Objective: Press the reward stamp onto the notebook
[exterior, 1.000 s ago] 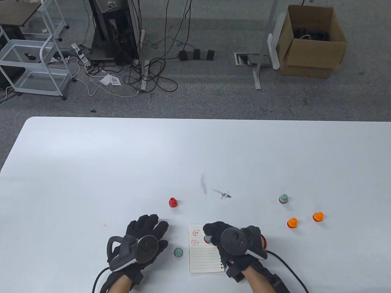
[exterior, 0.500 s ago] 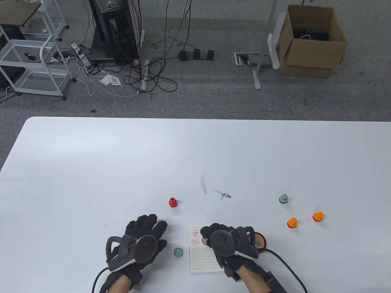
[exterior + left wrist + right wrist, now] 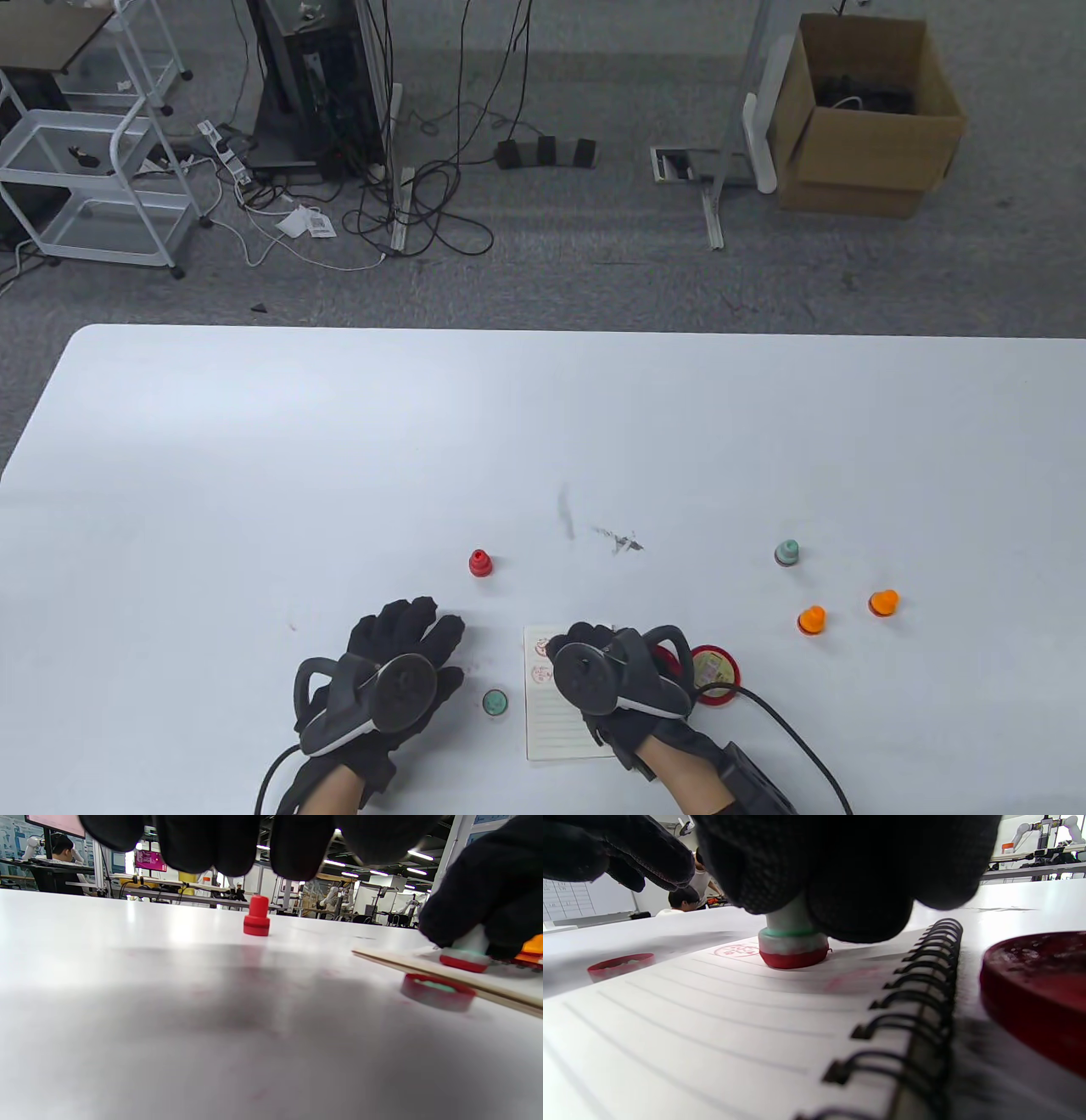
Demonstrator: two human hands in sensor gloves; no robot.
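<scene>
Your far half of the surface [image 3: 339,424] lies open. Nearer, the red stamp [image 3: 479,563] stands beyond the notebook [image 3: 560,722]; a cap [image 3: 495,702] sits between your hands. The ink pad [image 3: 717,671] crowds the notebook's right edge, with three stamps [image 3: 812,620] farther right.

one white lined spiral-bound notebook [image 3: 560,722]; two orange knob-shaped stamps [image 3: 812,620] [image 3: 884,603]; one red knob stamp [image 3: 480,563]; two pale green stamps [image 3: 787,553] [image 3: 792,944]; one loose round cap [image 3: 495,702]; one red round ink pad [image 3: 715,670].
</scene>
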